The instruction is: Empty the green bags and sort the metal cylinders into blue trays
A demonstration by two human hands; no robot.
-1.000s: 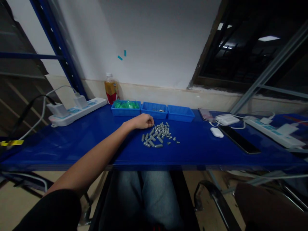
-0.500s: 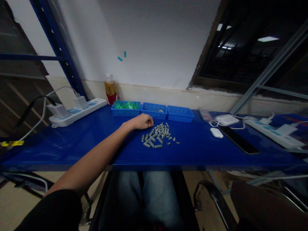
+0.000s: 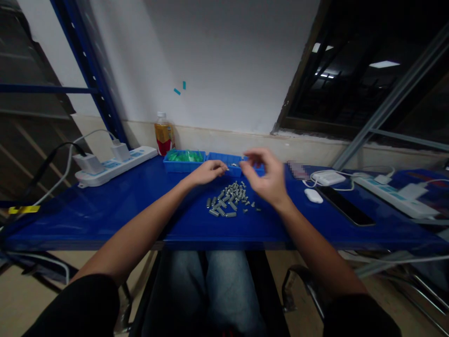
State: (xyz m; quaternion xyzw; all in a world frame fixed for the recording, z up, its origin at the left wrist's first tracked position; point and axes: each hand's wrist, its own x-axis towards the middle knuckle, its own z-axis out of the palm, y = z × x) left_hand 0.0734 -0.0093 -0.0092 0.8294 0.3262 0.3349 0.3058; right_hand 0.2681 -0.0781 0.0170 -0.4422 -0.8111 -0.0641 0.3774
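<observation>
A pile of small metal screws (image 3: 236, 189) and grey metal cylinders (image 3: 220, 204) lies on the blue table (image 3: 140, 206). Behind and left of it my left hand (image 3: 208, 172) is raised, its fingertips pinched on a tiny thing too small to name. My right hand (image 3: 264, 175), slightly blurred, hovers over the right side of the pile, thumb and fingers apart. Beyond my hands stand three blue bins: the left bin (image 3: 184, 166) holds green plastic bags, the middle bin (image 3: 224, 157) has a few small metal parts, and the right bin is mostly hidden by my right hand.
A bottle (image 3: 163, 135) stands behind the left bin. White power strips lie on the left (image 3: 115, 166) and on the right (image 3: 396, 196). A phone (image 3: 345, 206), a white earphone case (image 3: 313, 195) and a white charger with cables (image 3: 328, 178) are on the right.
My right hand has come into view from the right and is over the pile. My left hand has risen slightly off the table, toward the middle bin.
</observation>
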